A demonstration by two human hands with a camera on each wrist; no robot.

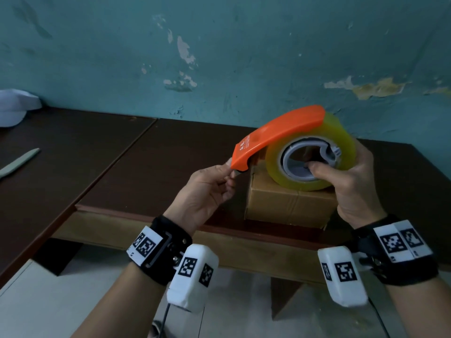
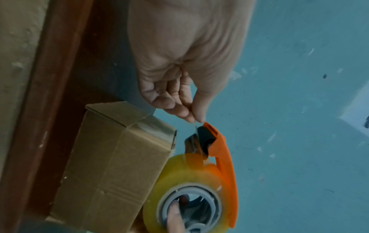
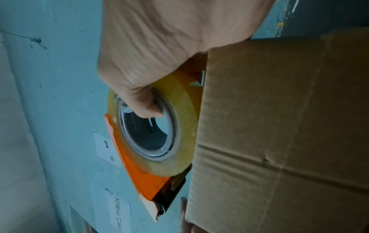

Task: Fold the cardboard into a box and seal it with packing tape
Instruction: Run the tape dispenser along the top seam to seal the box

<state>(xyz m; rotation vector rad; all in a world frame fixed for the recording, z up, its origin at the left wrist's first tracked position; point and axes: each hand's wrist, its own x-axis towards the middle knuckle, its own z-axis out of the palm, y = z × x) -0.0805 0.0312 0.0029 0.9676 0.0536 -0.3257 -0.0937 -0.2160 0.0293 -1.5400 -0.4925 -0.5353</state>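
A folded brown cardboard box stands closed on the dark table near its front edge, with clear tape across one end. Above it my right hand grips an orange tape dispenser carrying a yellowish roll of packing tape, fingers hooked through the grey core. My left hand pinches the free end of the tape at the dispenser's cutter tip, thumb against forefinger. The dispenser hangs just above the box top in the right wrist view.
A pale flat tool lies on the left part of the table. A white cap sits at the back left corner. The peeling teal wall runs right behind the table. Light floor tiles show below the front edge.
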